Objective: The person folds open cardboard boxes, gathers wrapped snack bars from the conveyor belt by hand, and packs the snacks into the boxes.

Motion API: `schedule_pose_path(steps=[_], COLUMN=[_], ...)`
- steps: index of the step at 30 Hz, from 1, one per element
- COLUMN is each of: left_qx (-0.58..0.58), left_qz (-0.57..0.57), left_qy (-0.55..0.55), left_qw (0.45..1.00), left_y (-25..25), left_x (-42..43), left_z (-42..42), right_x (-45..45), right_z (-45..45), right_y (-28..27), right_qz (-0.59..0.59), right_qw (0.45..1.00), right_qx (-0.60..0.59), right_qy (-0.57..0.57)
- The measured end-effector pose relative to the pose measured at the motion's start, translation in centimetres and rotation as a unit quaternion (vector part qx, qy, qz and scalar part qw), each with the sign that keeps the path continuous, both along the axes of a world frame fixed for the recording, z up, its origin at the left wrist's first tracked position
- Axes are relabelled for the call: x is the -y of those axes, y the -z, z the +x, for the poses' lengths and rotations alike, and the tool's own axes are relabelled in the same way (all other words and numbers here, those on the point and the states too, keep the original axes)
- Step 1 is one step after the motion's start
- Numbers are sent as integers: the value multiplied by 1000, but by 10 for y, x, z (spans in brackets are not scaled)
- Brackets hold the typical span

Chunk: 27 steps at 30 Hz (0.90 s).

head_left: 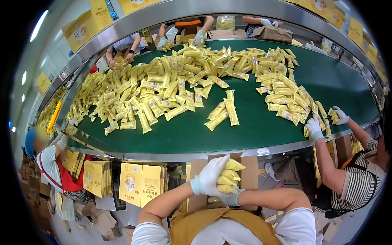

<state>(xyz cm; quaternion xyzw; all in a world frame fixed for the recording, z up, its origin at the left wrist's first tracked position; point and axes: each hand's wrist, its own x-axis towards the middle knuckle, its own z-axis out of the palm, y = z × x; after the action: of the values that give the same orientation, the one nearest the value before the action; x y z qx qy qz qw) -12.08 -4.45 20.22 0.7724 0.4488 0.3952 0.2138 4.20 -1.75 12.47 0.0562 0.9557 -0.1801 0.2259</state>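
Note:
Over an open cardboard box [198, 167] in front of my body, both gloved hands are around a bundle of yellow wrapped snack packets [229, 176]. My left hand [210, 177], in a white glove, is closed along the bundle's left side. Lower down, my right hand [233, 198] is pressed to the bottom end of the same packets, its fingers mostly hidden. More packets [214, 200] show inside the box beneath my hands. Just beyond the box, a few loose packets [223, 110] lie on the green conveyor belt [175, 138].
A large heap of packets [163, 81] covers the belt's far left and middle. Folded yellow cartons [141, 184] stand at my left. A co-worker's gloved hands [314, 128] gather packets on the right. Other people work across the belt and at far left. A metal rail [183, 156] edges the belt.

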Motion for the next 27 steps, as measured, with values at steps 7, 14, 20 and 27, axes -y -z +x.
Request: schedule_pose_path(steps=[7, 14, 20, 27], left_qx=[-255, -373, -428, -320], left_qz=[41, -66, -277, -427], left_qy=[-92, -125, -18, 177], left_qw=[962, 917, 860, 827], left_y=[29, 52, 67, -58], left_x=[-3, -9, -31, -75], left_z=[20, 32, 41, -23], right_x=[6, 21, 32, -122], right_z=[19, 18, 2, 36], right_y=[-16, -23, -12, -120], right_qz=[-43, 119, 229, -285], right_qw=[998, 989, 964, 941], right_qx=[30, 87, 126, -135], right_qy=[30, 24, -41, 121])
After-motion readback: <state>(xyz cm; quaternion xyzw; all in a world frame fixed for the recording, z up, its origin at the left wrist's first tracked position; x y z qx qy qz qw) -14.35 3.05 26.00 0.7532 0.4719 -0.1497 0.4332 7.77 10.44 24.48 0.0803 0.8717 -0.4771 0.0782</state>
